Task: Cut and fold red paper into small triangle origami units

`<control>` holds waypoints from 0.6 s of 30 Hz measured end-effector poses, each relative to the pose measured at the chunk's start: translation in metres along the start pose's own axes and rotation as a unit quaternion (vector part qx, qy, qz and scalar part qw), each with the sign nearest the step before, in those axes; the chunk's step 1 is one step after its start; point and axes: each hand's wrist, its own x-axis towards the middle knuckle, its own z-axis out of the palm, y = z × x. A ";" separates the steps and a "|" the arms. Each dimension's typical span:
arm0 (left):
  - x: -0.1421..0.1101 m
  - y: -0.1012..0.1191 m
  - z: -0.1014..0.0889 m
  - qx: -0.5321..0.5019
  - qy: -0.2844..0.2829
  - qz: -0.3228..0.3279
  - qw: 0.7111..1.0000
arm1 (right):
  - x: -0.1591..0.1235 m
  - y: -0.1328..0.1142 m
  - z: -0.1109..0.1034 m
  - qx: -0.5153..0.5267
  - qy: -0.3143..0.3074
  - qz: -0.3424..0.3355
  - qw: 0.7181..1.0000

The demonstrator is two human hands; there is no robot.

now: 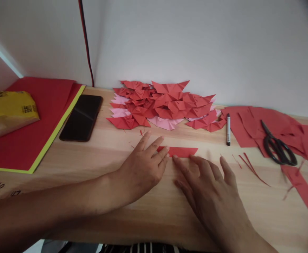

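Observation:
A small folded piece of red paper [182,151] lies flat on the wooden table [96,165] just past my fingertips. My left hand [144,165] rests flat with its fingers stretched out, and the tips press the paper's left end. My right hand [209,189] also lies flat with fingers spread; its index fingertip touches the paper's lower edge. Neither hand grips anything.
A heap of folded red and pink paper shapes [164,105] sits by the wall. A black phone [82,117], red and yellow sheets [24,140] and a yellow packet [8,110] lie left. A black marker [228,129], scissors [279,147] and red scraps [303,186] lie right.

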 end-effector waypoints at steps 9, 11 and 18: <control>-0.002 0.004 -0.002 -0.004 0.004 -0.004 1.000 | 0.000 0.000 0.001 -0.004 0.007 -0.010 1.000; -0.003 0.006 -0.002 -0.012 0.023 0.002 1.000 | -0.001 0.000 0.001 -0.006 0.003 -0.008 1.000; -0.005 0.007 0.002 -0.021 0.009 0.033 0.999 | -0.001 -0.002 0.001 -0.010 0.008 -0.004 1.000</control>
